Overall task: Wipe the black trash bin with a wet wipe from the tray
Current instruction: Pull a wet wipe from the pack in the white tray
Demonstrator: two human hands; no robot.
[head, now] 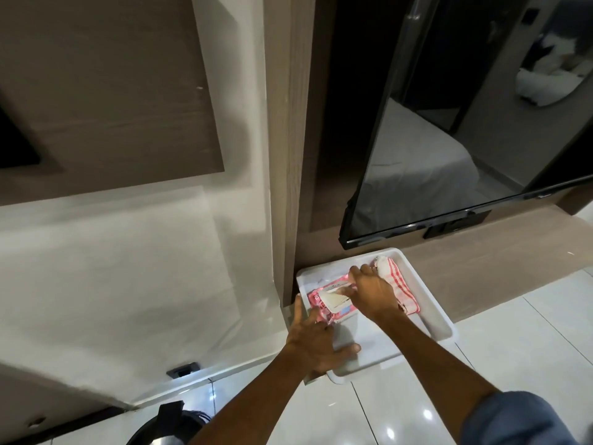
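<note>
You had a red-and-white striped cloth [398, 285] folded up ahead of you, a dark television screen [449, 139] leaning above the wooden ledge [513, 252], glossy white floor tiles [529, 332] below, and a wall socket [183, 369] low at left.

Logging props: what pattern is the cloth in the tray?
White with red stripes, seen in the head view: the cloth in the tray.

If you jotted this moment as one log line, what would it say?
stage: getting a wipe | left hand: steadies wipes pack | right hand: at pack flap | tray: on floor | bin: untouched
</note>
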